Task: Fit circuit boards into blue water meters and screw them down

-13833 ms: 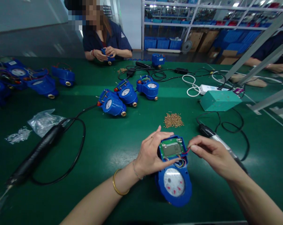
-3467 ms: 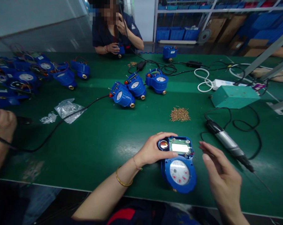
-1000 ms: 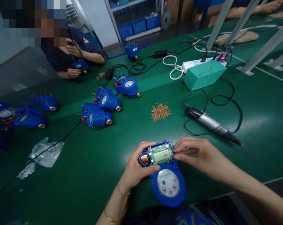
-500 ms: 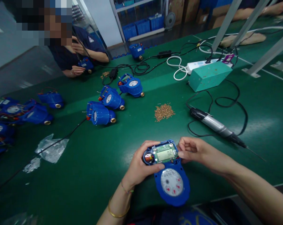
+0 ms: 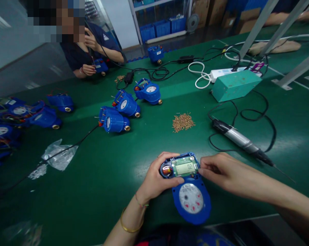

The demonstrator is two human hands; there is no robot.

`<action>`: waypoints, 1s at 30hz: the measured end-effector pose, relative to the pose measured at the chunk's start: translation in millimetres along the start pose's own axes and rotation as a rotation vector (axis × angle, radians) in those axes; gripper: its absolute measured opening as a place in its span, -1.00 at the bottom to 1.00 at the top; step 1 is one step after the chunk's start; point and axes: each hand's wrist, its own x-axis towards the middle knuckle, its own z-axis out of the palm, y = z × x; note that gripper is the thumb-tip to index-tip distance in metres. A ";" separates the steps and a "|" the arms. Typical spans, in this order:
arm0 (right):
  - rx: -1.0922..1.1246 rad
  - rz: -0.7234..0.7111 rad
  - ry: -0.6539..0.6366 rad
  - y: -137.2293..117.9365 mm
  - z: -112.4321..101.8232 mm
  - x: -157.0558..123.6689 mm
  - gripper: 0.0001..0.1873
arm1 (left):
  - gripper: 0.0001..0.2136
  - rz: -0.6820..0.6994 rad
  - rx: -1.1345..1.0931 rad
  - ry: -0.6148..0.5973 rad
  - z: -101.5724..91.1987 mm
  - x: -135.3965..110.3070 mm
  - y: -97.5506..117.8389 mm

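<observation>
A blue water meter point(image 5: 190, 198) lies on the green table point(image 5: 105, 171) near its front edge, dial up, with an open green circuit board and lit display point(image 5: 185, 167) at its top. My left hand point(image 5: 156, 177) grips the meter's upper left side, thumb under the board. My right hand point(image 5: 221, 171) touches the right edge of the board with its fingertips. A pile of small brass screws point(image 5: 183, 122) lies beyond the meter. An electric screwdriver point(image 5: 243, 142) with a black cable lies to the right.
Three blue meters point(image 5: 127, 108) lie in a row mid-table, and several more point(image 5: 21, 118) crowd the left edge. A plastic bag point(image 5: 59, 156), a teal box point(image 5: 235, 85) and a power strip point(image 5: 225, 72) also lie here. A co-worker point(image 5: 90, 48) sits across, holding a meter.
The view has shifted slightly; the meter and both my hands sit a little further right in the picture. My hands stay on the meter's board as before.
</observation>
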 end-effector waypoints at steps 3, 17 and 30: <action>-0.145 0.063 -0.027 -12.8 -7.0 5.1 -0.64 | -0.45 0.020 0.003 0.001 0.3 0.2 -1.8; -0.109 0.204 0.056 -8.1 15.1 9.3 -0.68 | -0.43 0.081 -0.036 0.030 -0.3 0.7 -5.0; -0.541 -0.164 0.209 14.7 -31.1 160.1 -0.82 | -0.41 0.110 0.025 -0.031 9.2 0.2 -7.4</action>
